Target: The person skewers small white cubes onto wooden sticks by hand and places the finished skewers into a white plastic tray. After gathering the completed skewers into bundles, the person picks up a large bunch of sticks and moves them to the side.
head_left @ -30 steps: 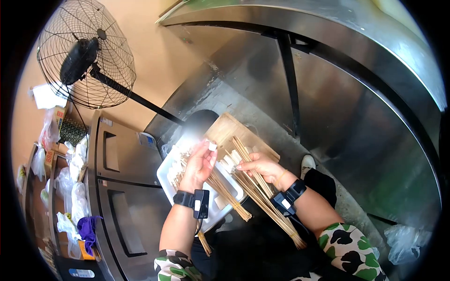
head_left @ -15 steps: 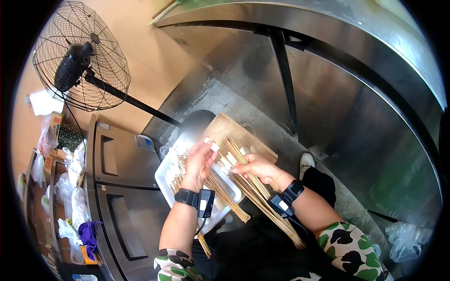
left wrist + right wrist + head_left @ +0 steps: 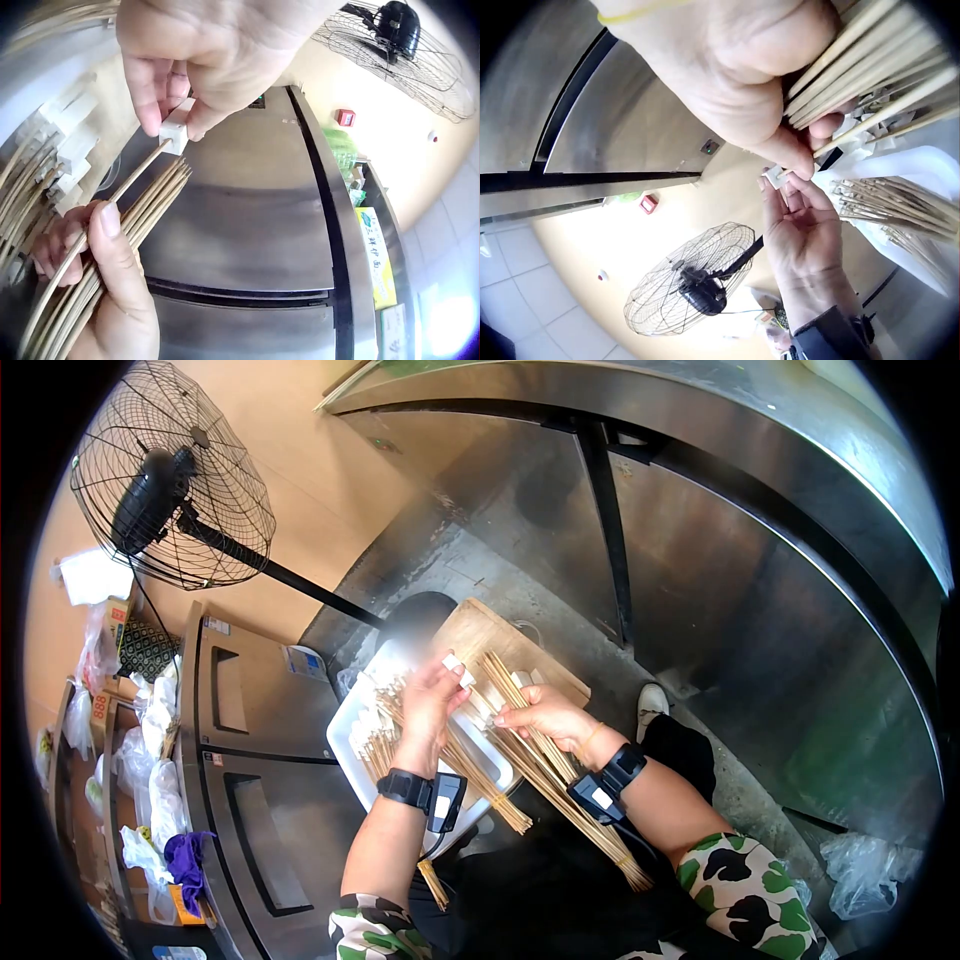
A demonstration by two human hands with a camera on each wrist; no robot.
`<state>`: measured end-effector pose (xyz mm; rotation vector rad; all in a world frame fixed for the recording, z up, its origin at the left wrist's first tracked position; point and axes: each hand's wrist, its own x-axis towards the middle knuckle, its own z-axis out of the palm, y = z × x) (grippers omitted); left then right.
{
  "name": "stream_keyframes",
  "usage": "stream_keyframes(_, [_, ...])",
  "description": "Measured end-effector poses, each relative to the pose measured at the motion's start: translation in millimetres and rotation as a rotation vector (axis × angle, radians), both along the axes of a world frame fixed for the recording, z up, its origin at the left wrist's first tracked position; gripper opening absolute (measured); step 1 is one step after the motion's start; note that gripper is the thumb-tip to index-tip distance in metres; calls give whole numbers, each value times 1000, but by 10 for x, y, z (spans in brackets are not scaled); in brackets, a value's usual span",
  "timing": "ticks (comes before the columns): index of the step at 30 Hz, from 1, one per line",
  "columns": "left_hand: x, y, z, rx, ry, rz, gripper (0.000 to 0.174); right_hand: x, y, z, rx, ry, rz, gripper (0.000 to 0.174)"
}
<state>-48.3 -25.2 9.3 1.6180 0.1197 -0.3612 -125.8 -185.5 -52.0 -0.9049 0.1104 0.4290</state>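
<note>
My left hand (image 3: 426, 710) pinches a small white block (image 3: 174, 139) between thumb and fingertips. In the left wrist view, one wooden skewer (image 3: 124, 186) has its end at the block's face. My right hand (image 3: 552, 720) grips that skewer between thumb and forefinger, along with a bundle of bare skewers (image 3: 154, 202) in the palm. The two hands are close together above a white tray (image 3: 345, 745). Skewers tipped with white blocks (image 3: 378, 725) lie in the tray, some in tied bundles (image 3: 515, 815).
A wooden board (image 3: 545, 660) lies beyond the tray. More tied skewers (image 3: 615, 855) lie across my lap. A black standing fan (image 3: 170, 490) is at the upper left, steel cabinets (image 3: 270, 830) at the left. A large steel panel (image 3: 770, 640) rises on the right.
My left hand has turned slightly and shifted a little toward the right hand, with the white block still pinched. The right hand keeps its grip on the skewers.
</note>
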Motion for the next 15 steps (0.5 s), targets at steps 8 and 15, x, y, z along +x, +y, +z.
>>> stream_keyframes(8, [-98,-86,20,61,-55,20,25,1,9,-21,-42,6,-13,14])
stream_keyframes(15, [-188,-151,-59,89,-72,10,22,3,17,-48,-24,-13,-58,12])
